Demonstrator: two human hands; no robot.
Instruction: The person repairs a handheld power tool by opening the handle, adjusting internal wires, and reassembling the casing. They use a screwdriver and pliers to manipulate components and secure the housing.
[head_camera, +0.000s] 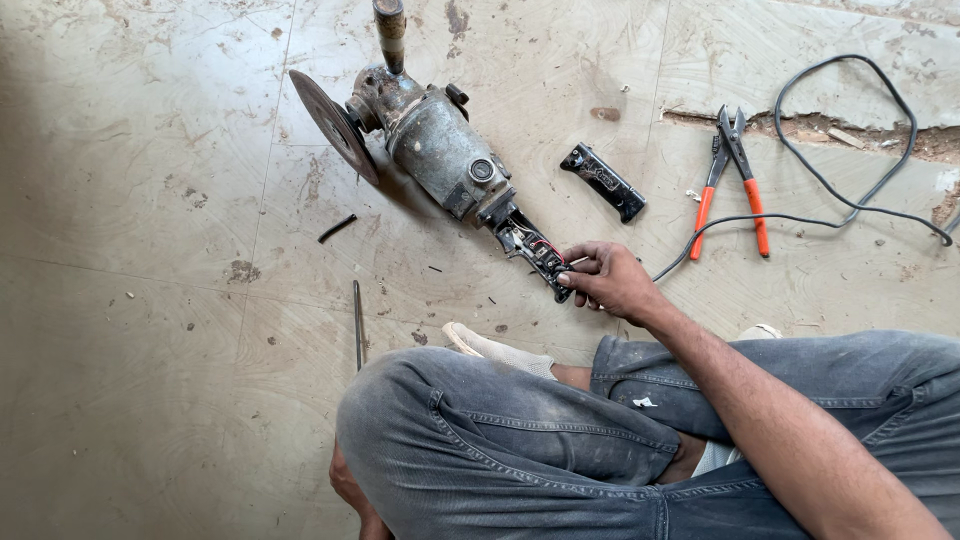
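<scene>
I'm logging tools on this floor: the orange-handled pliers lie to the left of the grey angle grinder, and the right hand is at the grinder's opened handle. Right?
Not quite. In the head view the orange-handled pliers lie to the right of the grey angle grinder, beside the grey cable. The right hand is indeed at the grinder's opened handle.

A dusty, stained tile floor (150, 200) carries everything. At its centre, toward twelve o'clock, lies a grey angle grinder (430, 140) with its disc (333, 123) at ten. A black handle cover (603, 181) rests at one o'clock, orange-handled pliers (733, 180) at two, a grey cable (850, 150) beyond them. A thin metal rod (357, 325) lies at eight o'clock.
</scene>
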